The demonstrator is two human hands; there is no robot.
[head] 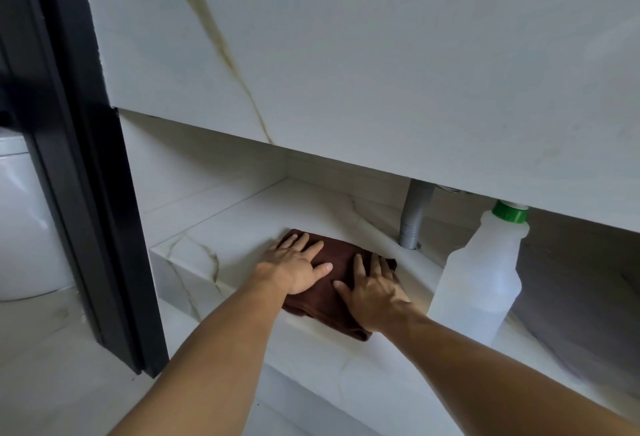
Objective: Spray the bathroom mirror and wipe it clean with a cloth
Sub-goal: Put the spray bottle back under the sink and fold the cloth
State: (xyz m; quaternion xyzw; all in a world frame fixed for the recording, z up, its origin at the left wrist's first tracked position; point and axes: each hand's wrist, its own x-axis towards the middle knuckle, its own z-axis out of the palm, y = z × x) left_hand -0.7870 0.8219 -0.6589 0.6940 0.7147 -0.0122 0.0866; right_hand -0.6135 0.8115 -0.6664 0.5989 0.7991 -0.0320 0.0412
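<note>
A folded brown cloth [341,292] is laid on the lower marble shelf [214,228] beneath the vanity, close to the shelf's near edge. Both hands are pressed flat on it. The left hand [298,267] is placed on the cloth's left part, its fingers straight and slightly spread, pointing toward the far wall. The right hand [375,292] is set on the cloth's right part, fingers likewise extended and spread, so that nothing is gripped by either hand; the thumbs are turned toward each other with a strip of cloth seen between them.

Just to the right of the cloth, a translucent white bottle [479,276] with a green cap [510,216] is stood upright on the same shelf, near the right hand but apart from it. What the bottle contains cannot be made out, and its top is partly hidden by the vanity's lower edge. Behind the cloth, a grey corrugated drain pipe [412,217] is run from the underside of the vanity down into the shelf.

The large marble vanity front [346,65], marked by a brownish vein, fills the upper part of the view. At the left, a black frame [79,158] is seen, with what is probably a white toilet [24,221] beyond it.
</note>
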